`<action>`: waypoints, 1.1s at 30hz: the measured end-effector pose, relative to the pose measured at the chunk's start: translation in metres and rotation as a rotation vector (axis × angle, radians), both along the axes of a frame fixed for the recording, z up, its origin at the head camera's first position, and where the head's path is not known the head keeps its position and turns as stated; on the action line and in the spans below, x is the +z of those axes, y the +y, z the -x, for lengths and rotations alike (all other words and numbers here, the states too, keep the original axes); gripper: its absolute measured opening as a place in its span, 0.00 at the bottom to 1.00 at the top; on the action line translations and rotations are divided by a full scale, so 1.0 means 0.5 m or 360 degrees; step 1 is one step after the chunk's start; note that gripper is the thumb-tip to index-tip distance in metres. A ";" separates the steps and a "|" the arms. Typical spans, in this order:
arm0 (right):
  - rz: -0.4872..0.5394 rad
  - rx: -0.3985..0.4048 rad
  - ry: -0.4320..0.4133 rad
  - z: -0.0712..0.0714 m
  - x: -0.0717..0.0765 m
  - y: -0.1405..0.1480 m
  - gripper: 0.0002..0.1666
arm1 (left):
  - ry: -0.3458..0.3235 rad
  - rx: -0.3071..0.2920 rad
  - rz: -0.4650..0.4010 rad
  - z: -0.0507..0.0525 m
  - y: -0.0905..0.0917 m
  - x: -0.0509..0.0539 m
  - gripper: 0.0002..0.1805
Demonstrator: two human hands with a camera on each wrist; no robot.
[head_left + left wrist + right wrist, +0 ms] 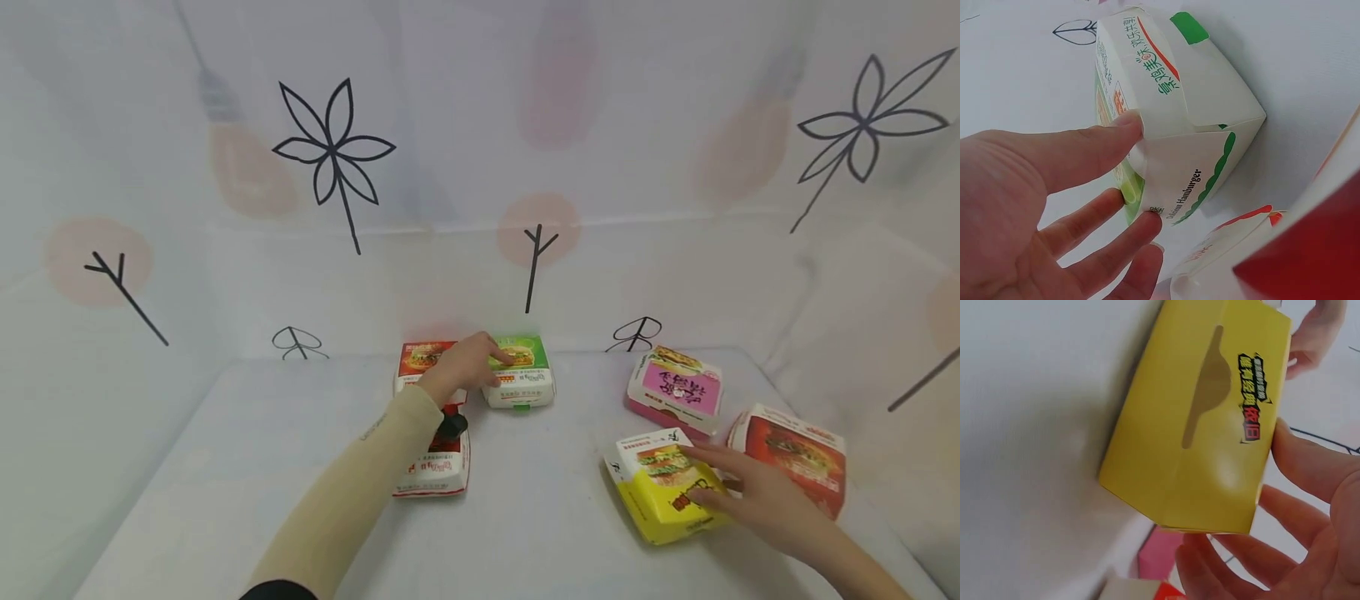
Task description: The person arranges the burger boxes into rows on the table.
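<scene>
My left hand (pixel 467 364) rests on the green-and-white burger box (pixel 519 379) at the back middle; in the left wrist view its thumb and fingertips touch the edges of that box (pixel 1179 94), fingers fairly straight. My right hand (pixel 765 492) lies over the right side of the yellow-and-white box (pixel 660 483) at the front right. In the right wrist view, the thumb is at one edge of the yellow box (pixel 1210 412) and the fingers of the hand (pixel 1310 531) reach under its end. Whether the box touches the table there is hard to tell.
Two red-and-white boxes, the back one (pixel 422 360) and the front one (pixel 435 473), stand beside and below my left wrist. A pink box (pixel 678 387) and a red box (pixel 795 454) stand at the right. A patterned cloth (pixel 450 275) hangs behind the table.
</scene>
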State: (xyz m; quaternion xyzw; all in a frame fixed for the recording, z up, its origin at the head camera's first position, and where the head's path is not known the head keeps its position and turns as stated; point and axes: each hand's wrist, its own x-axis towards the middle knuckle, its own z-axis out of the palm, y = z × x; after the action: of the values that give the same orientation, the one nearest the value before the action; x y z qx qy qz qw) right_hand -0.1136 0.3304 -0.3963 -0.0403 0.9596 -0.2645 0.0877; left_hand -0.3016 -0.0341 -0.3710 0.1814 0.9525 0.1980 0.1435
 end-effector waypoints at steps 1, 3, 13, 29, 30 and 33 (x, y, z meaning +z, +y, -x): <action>0.0013 -0.0010 -0.0008 0.000 -0.002 -0.002 0.40 | -0.0002 0.0001 0.0001 -0.001 0.000 -0.001 0.25; 0.0015 -0.0025 -0.0001 0.001 -0.008 -0.008 0.41 | 0.0005 0.0004 0.0007 -0.001 0.000 -0.004 0.26; 0.0000 -0.0040 -0.0044 0.009 -0.015 -0.023 0.43 | 0.0043 0.0005 -0.0003 -0.008 0.003 -0.008 0.26; 0.0111 0.0088 0.0061 0.036 -0.032 -0.075 0.40 | 0.0141 -0.0020 0.0017 -0.019 -0.003 0.009 0.28; 0.0118 0.0089 0.0057 0.039 -0.033 -0.079 0.40 | 0.0150 -0.0023 0.0009 -0.021 -0.005 0.012 0.28; 0.0138 0.0091 0.0057 0.043 -0.033 -0.091 0.39 | 0.0172 -0.0044 -0.0015 -0.028 -0.010 0.022 0.27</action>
State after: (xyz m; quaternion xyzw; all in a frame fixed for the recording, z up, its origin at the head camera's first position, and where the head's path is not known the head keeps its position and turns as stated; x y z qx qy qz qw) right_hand -0.1354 0.2849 -0.4130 -0.0763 0.9470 -0.3025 0.0762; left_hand -0.2879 -0.0390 -0.3602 0.2056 0.9554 0.1903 0.0936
